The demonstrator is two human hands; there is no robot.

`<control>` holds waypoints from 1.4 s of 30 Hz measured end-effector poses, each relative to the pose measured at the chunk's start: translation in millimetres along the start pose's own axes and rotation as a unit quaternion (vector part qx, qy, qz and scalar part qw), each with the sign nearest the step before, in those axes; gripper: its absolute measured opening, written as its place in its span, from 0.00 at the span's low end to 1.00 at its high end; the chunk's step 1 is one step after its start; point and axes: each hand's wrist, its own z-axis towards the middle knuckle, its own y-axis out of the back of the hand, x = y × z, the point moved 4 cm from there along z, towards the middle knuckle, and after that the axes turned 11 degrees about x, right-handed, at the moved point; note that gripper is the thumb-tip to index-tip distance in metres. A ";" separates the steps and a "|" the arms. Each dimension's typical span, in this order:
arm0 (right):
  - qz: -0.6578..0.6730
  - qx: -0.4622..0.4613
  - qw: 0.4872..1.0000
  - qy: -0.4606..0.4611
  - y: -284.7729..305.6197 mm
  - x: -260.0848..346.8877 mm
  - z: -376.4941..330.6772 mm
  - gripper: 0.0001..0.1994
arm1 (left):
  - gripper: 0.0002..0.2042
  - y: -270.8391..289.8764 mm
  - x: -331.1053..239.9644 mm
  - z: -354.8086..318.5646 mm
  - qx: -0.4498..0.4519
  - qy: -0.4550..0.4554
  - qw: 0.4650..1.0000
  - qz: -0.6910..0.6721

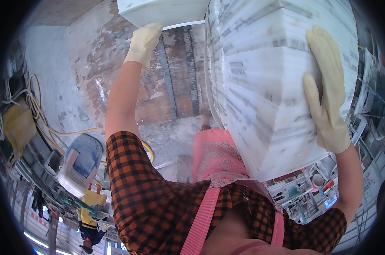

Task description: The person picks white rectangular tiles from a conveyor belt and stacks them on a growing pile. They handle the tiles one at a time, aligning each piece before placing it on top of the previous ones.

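My left hand (145, 41), in a cream rubber glove, is at the lower left corner of a white stone slab (167, 12) at the top of the view. Its fingers bend around that edge and are partly hidden. Beside me on the right rises a large stack of white, grey-veined stone slabs (252, 80), its many thin edges showing as layers. My right hand (328, 89), gloved the same way, lies flat against the right side of the stack. Its thumb is spread away from the fingers, and nothing is held in it.
Below the upper slab is a worn reddish-brown board (128, 80) crossed by dark strips (190, 68). A yellow hose (38, 112) coils on the left, near a blue seat (89, 148). Another person (90, 229) is at the lower left. Workshop clutter (303, 191) lies beyond the stack.
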 end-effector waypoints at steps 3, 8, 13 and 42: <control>-0.011 0.013 1.000 -0.002 2.0 -1.3 2.4 0.24 | 0.07 -1.7 0.2 13.2 0.018 0.010 1.000 -0.004; -0.011 0.031 0.999 -0.015 -2.1 -7.6 5.9 0.24 | 0.07 -0.2 -0.4 38.9 0.040 0.022 0.998 0.040; -0.009 0.032 0.999 -0.020 -2.3 -11.3 6.3 0.25 | 0.06 27.5 -1.0 49.6 -0.027 0.014 0.999 0.010; -0.076 0.155 0.979 -0.110 -13.0 -24.9 1.4 0.33 | 0.18 -183.5 177.4 60.4 -0.177 0.267 0.655 -0.685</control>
